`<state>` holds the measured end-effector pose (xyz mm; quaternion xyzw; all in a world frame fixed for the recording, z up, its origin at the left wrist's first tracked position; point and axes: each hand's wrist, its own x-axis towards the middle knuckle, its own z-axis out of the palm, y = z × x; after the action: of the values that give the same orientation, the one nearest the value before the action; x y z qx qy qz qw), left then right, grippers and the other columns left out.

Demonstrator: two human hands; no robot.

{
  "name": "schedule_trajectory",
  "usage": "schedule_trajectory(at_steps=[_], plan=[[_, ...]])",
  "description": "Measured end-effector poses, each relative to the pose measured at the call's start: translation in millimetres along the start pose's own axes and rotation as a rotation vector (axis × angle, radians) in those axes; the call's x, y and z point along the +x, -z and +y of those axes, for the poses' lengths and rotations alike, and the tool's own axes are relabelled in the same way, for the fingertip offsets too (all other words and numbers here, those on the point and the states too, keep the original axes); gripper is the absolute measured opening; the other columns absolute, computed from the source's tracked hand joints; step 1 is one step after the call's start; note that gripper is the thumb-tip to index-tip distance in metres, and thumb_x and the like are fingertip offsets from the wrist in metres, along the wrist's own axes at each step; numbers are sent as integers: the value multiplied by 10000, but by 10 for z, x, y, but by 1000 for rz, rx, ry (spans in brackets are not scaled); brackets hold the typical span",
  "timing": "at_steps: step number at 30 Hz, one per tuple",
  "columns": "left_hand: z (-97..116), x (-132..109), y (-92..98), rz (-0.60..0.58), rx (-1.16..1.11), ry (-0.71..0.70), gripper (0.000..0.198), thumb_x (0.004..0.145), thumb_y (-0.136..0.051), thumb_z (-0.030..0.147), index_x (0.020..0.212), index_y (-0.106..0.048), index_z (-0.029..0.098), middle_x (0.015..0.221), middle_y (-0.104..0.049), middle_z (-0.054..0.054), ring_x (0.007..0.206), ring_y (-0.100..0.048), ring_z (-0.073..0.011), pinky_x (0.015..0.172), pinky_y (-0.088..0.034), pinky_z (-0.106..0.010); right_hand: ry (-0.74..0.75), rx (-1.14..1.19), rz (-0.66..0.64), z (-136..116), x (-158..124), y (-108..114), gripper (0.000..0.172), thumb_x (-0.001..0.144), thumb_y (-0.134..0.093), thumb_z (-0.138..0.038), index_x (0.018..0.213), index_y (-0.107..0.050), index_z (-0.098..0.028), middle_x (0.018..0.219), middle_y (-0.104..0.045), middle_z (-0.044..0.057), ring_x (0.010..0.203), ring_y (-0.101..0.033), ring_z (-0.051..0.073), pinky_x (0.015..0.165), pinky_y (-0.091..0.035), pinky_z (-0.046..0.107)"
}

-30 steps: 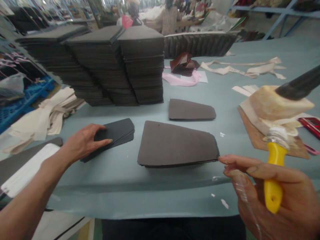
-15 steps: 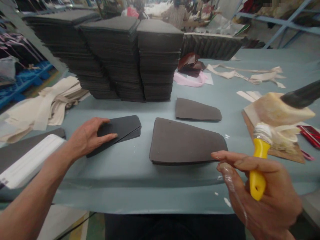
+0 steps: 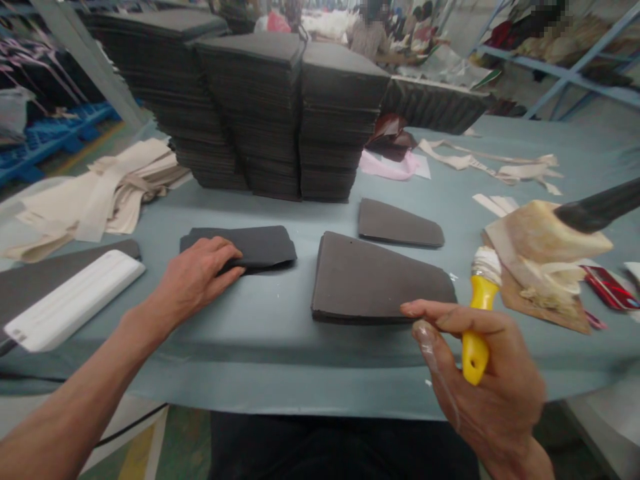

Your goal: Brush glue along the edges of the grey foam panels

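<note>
My left hand (image 3: 197,277) lies on a small pile of dark grey foam pieces (image 3: 260,245) at the left of the blue-grey table (image 3: 280,347), fingers curled over its near edge and pressing on it. My right hand (image 3: 480,370) is closed round the yellow handle of a glue brush (image 3: 479,313), bristles up, at the lower right. A larger stack of dark wedge-shaped foam pieces (image 3: 375,280) lies between the two hands. A single smaller piece (image 3: 399,224) sits just behind it.
Tall stacks of dark foam sheets (image 3: 270,107) stand at the back. Beige cloth strips (image 3: 105,193) lie at the left, a white flat bar (image 3: 70,303) near the left edge. A glue-crusted pot with a black handle (image 3: 550,237) sits at the right. A person (image 3: 373,30) works far behind.
My left hand has turned and pulled the small foam pile so it lies more square to me. My right hand with the brush has drifted left and down. The camera has shifted.
</note>
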<state>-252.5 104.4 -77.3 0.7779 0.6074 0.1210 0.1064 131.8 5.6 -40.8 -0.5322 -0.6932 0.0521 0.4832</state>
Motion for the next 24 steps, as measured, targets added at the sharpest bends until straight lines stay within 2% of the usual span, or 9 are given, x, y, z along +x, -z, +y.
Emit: schedule_trajectory(at_steps=[3,6,11,14,20,24], plan=[[44,-1,-7,41,-76,22,374,907,-497,556,937,-731,265,1107,-786,-127,1071,-683,-364,1020,-519,-504,13,0,-17,-24,-19,6,173,975,-756,-239,958,-586,-261,947,-859,21,849,-839,180,763,-634,304],[84,-21,5,116,-170,89,357,909,-531,565,922,-722,263,1025,-801,-87,973,-683,-315,977,-525,-452,14,6,-21,-39,-35,11,172,973,-752,-236,955,-583,-263,947,-859,31,847,-841,191,758,-654,312],[232,-176,17,323,-315,234,348,960,-542,543,1033,-715,250,1019,-795,-22,918,-687,-252,890,-533,-375,22,63,-26,-117,18,-15,185,958,-756,-196,949,-585,-265,936,-850,30,847,-841,186,774,-677,308],[376,-340,-46,458,-368,280,295,993,-557,513,1044,-704,263,1006,-778,4,929,-698,-237,869,-535,-369,-20,158,-55,-207,107,-103,180,960,-743,-197,941,-577,-265,950,-846,33,869,-845,180,750,-683,285],[675,-638,-352,664,-438,202,186,1028,-599,448,1036,-704,295,1096,-795,-13,1035,-745,-256,952,-586,-436,-137,368,-205,-437,424,-450,168,954,-737,-309,947,-578,-255,967,-836,42,780,-806,164,663,-647,273],[787,-708,-531,746,-479,103,125,1018,-636,374,1015,-728,288,1067,-806,-33,1032,-764,-248,959,-609,-434,-199,411,-304,-625,668,-652,269,952,-731,-458,888,-568,-253,723,-716,-31,556,-646,120,518,-499,249]])
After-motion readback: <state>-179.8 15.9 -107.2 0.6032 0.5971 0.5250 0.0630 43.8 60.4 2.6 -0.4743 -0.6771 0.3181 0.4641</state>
